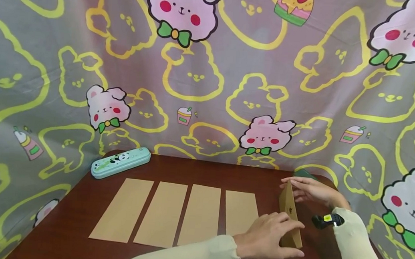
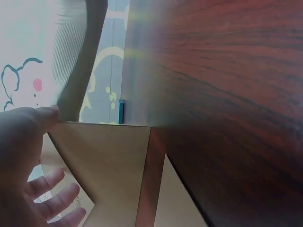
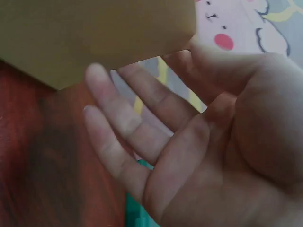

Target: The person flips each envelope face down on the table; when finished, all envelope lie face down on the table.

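Note:
Toward the right of the table a brown paperboard card (image 1: 290,203) stands on edge, apparently folded, with a small dark mark on it. My left hand (image 1: 266,236) holds its near end, thumb and fingers spread about the edge. At the far end, my right hand (image 1: 313,192) pinches the card's upper corner. In the right wrist view the card (image 3: 104,38) meets the fingertips, and the lower fingers lie loosely apart. Beside my left hand in its wrist view are the card panels (image 2: 106,165). A flat brown card (image 1: 239,212) lies partly hidden by my left hand.
Several brown cards, such as the leftmost one (image 1: 122,210), lie in a row on the dark red table (image 1: 64,219). A light blue panda pencil case (image 1: 121,163) sits at the back left. A green object (image 1: 307,175) lies at the back right. A patterned curtain (image 1: 209,105) hangs behind.

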Demonstrator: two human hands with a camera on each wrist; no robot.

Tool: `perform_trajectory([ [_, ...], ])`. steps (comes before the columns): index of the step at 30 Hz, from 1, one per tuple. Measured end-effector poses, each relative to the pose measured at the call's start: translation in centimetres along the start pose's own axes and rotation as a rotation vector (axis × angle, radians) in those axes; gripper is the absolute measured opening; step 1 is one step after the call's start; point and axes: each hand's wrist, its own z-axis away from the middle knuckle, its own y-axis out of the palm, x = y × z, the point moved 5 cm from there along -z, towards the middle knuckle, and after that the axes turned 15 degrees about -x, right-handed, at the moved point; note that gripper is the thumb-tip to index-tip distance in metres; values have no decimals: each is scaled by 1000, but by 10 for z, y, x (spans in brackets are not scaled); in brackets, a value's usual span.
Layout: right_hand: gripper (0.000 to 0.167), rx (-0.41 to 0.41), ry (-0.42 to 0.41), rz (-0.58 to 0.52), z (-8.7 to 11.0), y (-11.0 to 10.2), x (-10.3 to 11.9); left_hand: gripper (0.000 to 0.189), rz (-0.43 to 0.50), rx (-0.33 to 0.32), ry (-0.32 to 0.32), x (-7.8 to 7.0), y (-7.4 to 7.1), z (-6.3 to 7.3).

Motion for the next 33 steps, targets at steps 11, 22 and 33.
perform_trajectory([
  [11, 42, -51, 57, 66, -5, 19, -31, 60, -6, 19, 26, -1, 0, 1],
  [22, 32, -133, 0, 180, -14, 20, -27, 54, -98, -81, 103, 2, -7, 2],
  [33, 38, -260, 36, 170, 0, -6, -22, 49, -268, -301, 220, 8, -33, 8],
])
